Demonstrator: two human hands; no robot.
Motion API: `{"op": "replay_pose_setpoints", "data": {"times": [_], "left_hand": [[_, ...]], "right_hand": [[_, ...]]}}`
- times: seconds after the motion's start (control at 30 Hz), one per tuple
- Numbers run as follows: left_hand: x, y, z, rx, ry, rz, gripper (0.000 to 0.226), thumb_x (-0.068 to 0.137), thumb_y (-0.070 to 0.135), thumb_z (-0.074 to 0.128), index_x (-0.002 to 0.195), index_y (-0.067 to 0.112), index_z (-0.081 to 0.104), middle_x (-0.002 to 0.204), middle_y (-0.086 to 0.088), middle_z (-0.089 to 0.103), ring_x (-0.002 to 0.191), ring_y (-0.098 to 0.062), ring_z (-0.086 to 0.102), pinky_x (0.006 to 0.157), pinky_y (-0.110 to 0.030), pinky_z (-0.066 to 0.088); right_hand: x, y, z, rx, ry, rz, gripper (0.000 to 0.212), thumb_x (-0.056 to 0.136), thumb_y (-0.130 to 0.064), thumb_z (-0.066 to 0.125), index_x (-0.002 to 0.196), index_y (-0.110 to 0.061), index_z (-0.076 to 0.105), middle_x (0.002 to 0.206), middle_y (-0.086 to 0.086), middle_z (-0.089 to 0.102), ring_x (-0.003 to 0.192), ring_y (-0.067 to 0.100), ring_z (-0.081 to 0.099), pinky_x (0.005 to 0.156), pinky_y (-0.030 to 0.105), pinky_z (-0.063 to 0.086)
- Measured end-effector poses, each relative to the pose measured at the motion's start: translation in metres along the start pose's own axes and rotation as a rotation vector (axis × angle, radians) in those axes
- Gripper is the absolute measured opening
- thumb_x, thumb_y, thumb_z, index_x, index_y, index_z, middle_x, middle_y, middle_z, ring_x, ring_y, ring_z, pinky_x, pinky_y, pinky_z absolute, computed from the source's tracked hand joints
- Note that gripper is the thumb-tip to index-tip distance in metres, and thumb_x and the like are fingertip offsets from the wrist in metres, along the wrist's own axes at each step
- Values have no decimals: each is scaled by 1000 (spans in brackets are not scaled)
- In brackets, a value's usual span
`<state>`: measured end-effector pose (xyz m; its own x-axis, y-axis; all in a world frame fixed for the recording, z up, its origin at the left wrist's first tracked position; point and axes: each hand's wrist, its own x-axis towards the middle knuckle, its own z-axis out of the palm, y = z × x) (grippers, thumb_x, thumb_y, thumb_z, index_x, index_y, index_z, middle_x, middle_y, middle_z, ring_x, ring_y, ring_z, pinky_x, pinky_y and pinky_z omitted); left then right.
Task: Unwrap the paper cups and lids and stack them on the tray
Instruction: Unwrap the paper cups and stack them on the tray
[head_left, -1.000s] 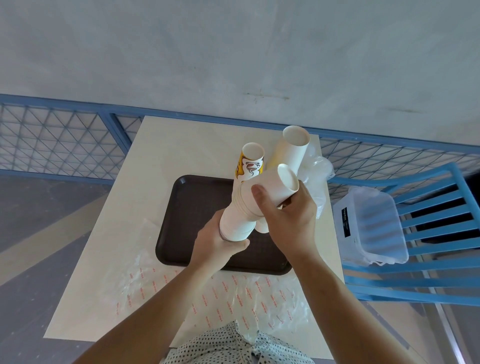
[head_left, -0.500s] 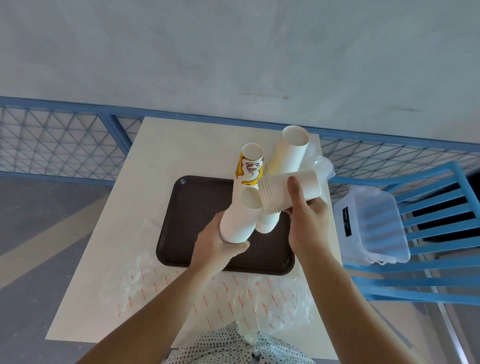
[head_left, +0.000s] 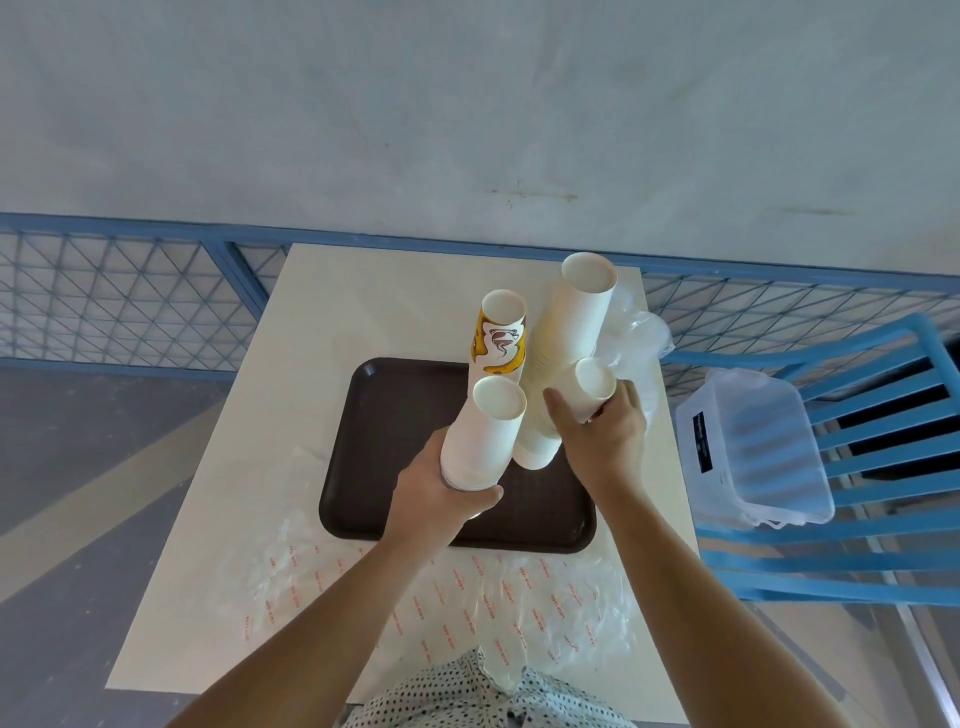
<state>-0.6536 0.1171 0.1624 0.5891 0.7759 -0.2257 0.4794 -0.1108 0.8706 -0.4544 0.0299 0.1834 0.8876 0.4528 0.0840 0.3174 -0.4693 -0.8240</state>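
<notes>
Well, my left hand (head_left: 441, 499) grips a white stack (head_left: 485, 441) round its base, above the tray (head_left: 395, 415). My right hand (head_left: 605, 436), apart from it, is curled round a shorter batch (head_left: 592, 387), just beside the tall stack (head_left: 571, 327) that stands on the tray next to the printed stack (head_left: 498, 338). My worry is the tall stack: a knock from my right knuckles or the batch could topple it into the printed one. Cups nested crooked could jam or tip. The lids (head_left: 634, 338) lie bagged at the table's (head_left: 311, 322) far right edge, easily shoved off.
</notes>
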Motion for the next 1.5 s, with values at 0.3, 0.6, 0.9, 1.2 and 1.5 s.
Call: {"op": "replay_pose_setpoints", "data": {"times": [0.3, 0.6, 0.9, 1.2, 1.5], "left_hand": [[3, -7, -2, 39, 19, 61, 80, 72, 36, 95, 132, 45, 44, 118, 33, 55, 111, 0, 60, 88, -5, 44], [10, -6, 0, 60, 19, 56, 81, 71, 37, 95, 133, 45, 43, 117, 32, 53, 110, -9, 61, 97, -24, 50], [13, 9, 13, -25, -61, -1, 74, 68, 39, 96, 124, 53, 50, 114, 25, 66, 107, -1, 65, 85, -20, 59], [11, 14, 8, -28, -40, -4, 76, 63, 43, 99, 119, 56, 49, 110, 31, 66, 104, 16, 59, 73, -6, 49], [7, 5, 4, -28, 6, 72, 62, 66, 39, 99, 110, 50, 58, 106, 26, 70, 105, 9, 62, 77, -4, 49]], "right_hand": [[-8, 48, 41, -150, -252, 9, 76, 73, -41, 93, 130, -9, 56, 123, 7, 56, 113, 31, 55, 91, 40, 48], [-35, 33, 8, -50, -142, 11, 88, 78, -32, 81, 152, -20, 35, 128, 1, 47, 116, 22, 50, 97, 46, 53], [-41, -45, -20, 75, -283, -258, 73, 78, -62, 71, 138, -24, 52, 121, -9, 56, 108, 12, 55, 87, 25, 50], [-38, -63, -7, 17, -290, -288, 64, 71, -65, 77, 111, -16, 65, 97, -11, 62, 88, 6, 58, 73, 2, 38], [-39, -73, -11, 59, -270, -334, 62, 71, -65, 75, 109, -17, 65, 96, -10, 65, 87, 6, 60, 75, 8, 44]]}}
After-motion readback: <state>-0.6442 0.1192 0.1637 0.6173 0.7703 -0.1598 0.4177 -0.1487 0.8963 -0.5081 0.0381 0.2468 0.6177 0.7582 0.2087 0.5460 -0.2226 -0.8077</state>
